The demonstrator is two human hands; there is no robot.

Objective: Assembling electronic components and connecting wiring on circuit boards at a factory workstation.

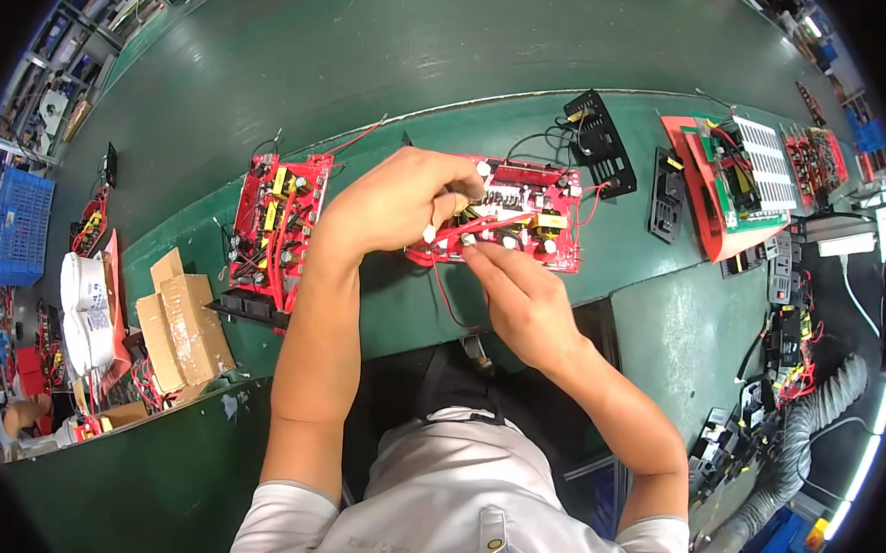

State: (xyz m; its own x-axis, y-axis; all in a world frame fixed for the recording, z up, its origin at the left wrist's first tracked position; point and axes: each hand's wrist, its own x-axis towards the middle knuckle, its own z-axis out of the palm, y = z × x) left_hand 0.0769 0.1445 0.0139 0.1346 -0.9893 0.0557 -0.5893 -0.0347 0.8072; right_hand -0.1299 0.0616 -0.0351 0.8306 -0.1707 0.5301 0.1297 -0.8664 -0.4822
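Observation:
A red circuit board [565,208] with yellow and white parts and red wires lies on the green bench in front of me. My left hand [407,200] reaches over its left end, fingers curled together down among the components; what they grip, if anything, is hidden. At the board's near edge my right hand [522,296] has its thumb and fingertips closed by the red wires, and I cannot make out what is between them. A black slotted panel [600,145], joined by dark wires, stands at the board's far right corner.
To the left lies a second red circuit board [277,223]. Nearer are an open cardboard box [188,328] and white rolls [86,313]. Rightward sit a black plate [666,195] and a green board with a silver heatsink [765,163]. A grey flexible duct [800,445] rises at right.

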